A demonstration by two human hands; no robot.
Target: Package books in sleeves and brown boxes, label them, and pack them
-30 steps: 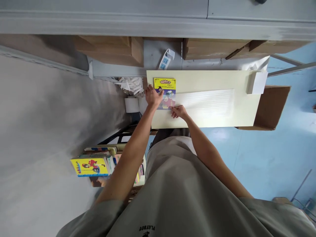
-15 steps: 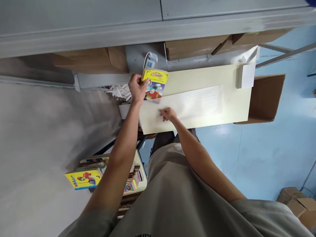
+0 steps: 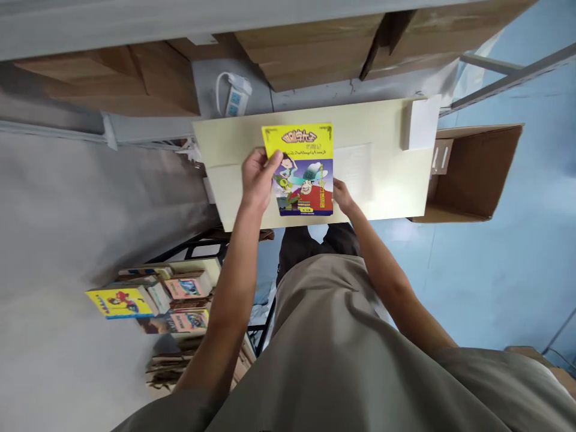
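Observation:
My left hand (image 3: 260, 174) grips the left edge of a book (image 3: 301, 171), thumb on its cover. The cover is yellow above, with cartoon figures and a purple band below. My right hand (image 3: 344, 195) is closed at the book's lower right edge, its fingertips partly hidden behind it. Beneath the book is a cream-coloured tabletop (image 3: 391, 198), on which a thin translucent white sheet (image 3: 360, 168) lies, partly covered by the book.
A white box (image 3: 420, 125) stands at the tabletop's right end, beside an open cardboard box (image 3: 477, 174). A power strip (image 3: 237, 96) lies behind, between cardboard cartons (image 3: 315, 54). Stacked books (image 3: 121, 302) sit on a rack at lower left.
My left hand has brought the book right and closer, in front of the sheet. My right hand has moved from the sheet to the book's right edge. The view has shifted.

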